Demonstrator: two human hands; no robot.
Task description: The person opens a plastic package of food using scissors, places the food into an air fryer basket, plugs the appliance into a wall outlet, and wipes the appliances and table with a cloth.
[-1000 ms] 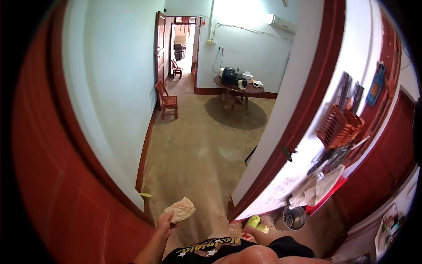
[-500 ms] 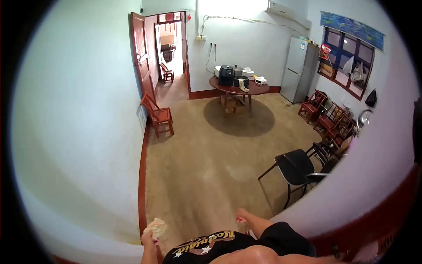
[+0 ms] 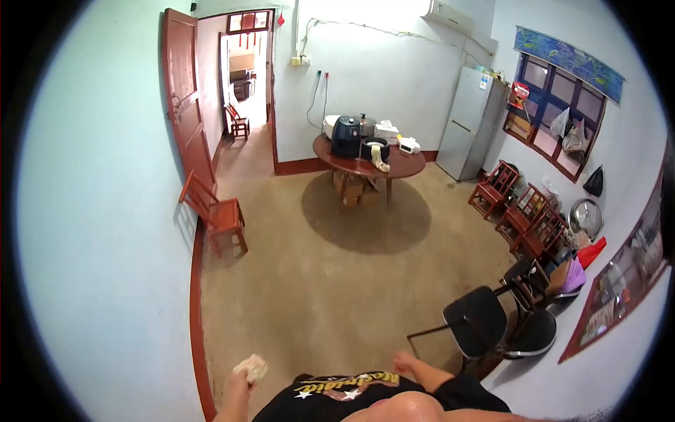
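The left hand [image 3: 240,383] grips a crumpled, pale cloth [image 3: 252,368]; the right hand [image 3: 403,362], its grasp unclear, is nearer the black-seated metal chair [image 3: 475,321].

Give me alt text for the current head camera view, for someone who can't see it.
A person's left hand holds a crumpled pale cloth in a room with a round table bearing an air fryer, a fridge and several chairs.
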